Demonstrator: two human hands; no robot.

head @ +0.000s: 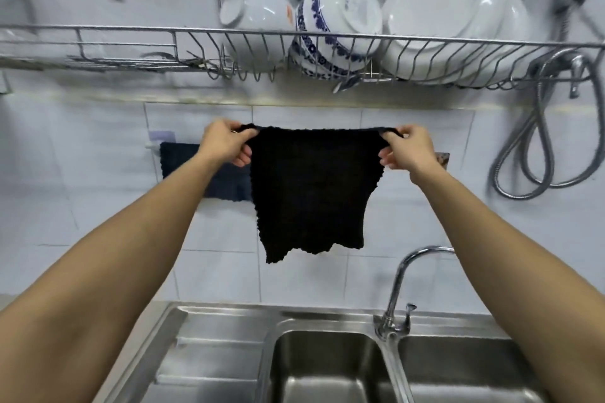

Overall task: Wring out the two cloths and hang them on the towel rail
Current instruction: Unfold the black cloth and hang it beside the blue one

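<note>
Left hand (226,144) pinches black cloth (311,193) at top left corner | right hand (407,149) pinches top right corner | cloth spread, hanging above sink (330,366) | blue cloth (226,180) on rail (151,146) behind | rack (131,42) holds bowls (337,26), plates (455,20) | no legible writing

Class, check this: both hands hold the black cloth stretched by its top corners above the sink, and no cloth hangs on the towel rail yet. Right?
Not quite. In the head view a dark blue cloth already hangs on the towel rail. The rest holds: left hand and right hand stretch the black cloth above the sink.
</note>
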